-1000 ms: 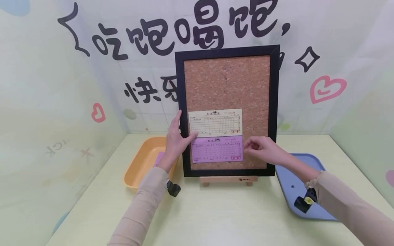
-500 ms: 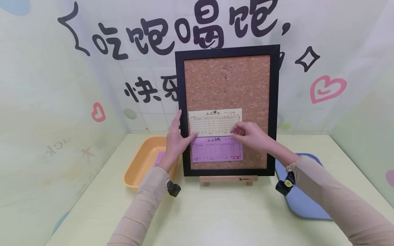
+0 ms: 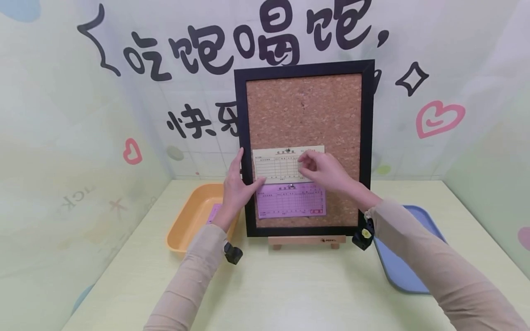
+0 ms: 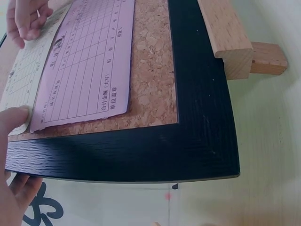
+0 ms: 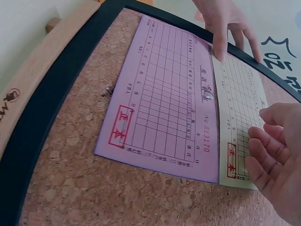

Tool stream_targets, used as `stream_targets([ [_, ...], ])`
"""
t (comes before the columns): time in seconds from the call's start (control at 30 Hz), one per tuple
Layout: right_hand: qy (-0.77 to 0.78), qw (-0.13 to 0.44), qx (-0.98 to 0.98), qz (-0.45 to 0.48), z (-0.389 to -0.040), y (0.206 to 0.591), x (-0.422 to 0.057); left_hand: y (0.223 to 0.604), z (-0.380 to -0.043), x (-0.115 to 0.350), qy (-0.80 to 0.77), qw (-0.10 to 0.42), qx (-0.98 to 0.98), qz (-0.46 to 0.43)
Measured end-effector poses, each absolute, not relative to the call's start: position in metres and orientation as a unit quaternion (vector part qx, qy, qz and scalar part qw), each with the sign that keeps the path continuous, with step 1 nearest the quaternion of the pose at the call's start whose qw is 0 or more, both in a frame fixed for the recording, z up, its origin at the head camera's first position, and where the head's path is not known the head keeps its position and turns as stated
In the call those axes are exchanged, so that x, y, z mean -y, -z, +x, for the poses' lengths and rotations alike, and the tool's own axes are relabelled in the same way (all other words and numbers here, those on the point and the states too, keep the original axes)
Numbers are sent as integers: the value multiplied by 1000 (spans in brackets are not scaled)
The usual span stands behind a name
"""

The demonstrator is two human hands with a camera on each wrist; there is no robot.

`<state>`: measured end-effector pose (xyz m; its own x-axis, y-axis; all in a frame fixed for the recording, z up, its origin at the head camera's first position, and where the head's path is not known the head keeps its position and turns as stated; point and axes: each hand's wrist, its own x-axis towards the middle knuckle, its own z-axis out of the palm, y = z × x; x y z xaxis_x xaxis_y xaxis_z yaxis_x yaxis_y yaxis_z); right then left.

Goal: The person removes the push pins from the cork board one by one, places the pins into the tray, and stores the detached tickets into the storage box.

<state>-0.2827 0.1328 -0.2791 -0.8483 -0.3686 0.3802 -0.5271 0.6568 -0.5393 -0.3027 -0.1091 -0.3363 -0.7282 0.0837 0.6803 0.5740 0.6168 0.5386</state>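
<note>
A black-framed cork board [image 3: 306, 110] stands upright on a small wooden easel [image 3: 306, 240]. My left hand [image 3: 239, 188] grips its left edge, thumb in front on the cream slip [image 3: 269, 165] and fingers behind the frame, as the left wrist view shows. Below the cream slip, a purple slip [image 3: 285, 204] hangs from a pin [image 5: 208, 95]. Another pin [image 3: 288, 150] is at the cream slip's top. Over the cream slip's right half is my right hand [image 3: 327, 171], fingers loosely bent; the right wrist view shows nothing held between thumb and fingertips.
An orange tray [image 3: 186, 220] with a purple slip [image 3: 214, 212] in it sits left of the board. To the right lies a blue tray [image 3: 403, 262], partly covered by my right arm. A printed fabric wall [image 3: 198, 87] rises behind.
My right hand has moved up and left, from the purple slip's right edge to in front of the cream slip. My left hand has kept its grip on the frame.
</note>
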Motion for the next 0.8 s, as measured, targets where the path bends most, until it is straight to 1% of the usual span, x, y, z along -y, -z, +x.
stream_targets([
  [0.37, -306, 157, 901, 265, -296, 267, -118, 338, -304, 109, 391, 315, 843, -191],
  [0.8, -277, 212, 903, 249, -302, 266, -108, 338, -302, 108, 395, 315, 842, -190],
])
